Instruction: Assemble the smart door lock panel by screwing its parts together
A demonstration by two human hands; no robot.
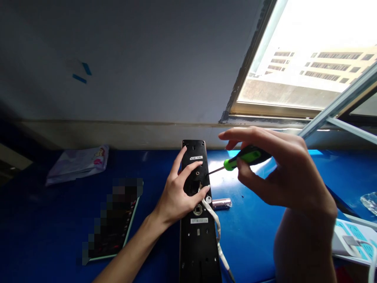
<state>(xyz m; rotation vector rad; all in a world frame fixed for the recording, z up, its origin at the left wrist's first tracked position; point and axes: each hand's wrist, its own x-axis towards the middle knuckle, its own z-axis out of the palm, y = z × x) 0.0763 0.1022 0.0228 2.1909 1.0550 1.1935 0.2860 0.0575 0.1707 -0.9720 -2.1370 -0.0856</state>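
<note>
A long black door-lock panel (200, 245) lies on the blue table, with small holes, white labels and a round fitting with a square hole. My left hand (182, 188) rests on its upper part, fingers spread and touching its face. In my right hand (277, 169) is a green-and-black screwdriver (249, 156), gripped by the handle. Its thin shaft points left, and the tip is at the panel's right edge; whether it sits in a screw is too small to tell. A white wrapped cable (216, 224) comes out under my left thumb and runs down the panel's right side.
Beside the panel on the blue table (159, 173) lies a small shiny pink cylinder (222, 203). A phone or tablet (118, 224), partly blurred out, is at left, near a plastic packet (79, 163). At right are a white device with cable (350, 239) and clear plastic (369, 202).
</note>
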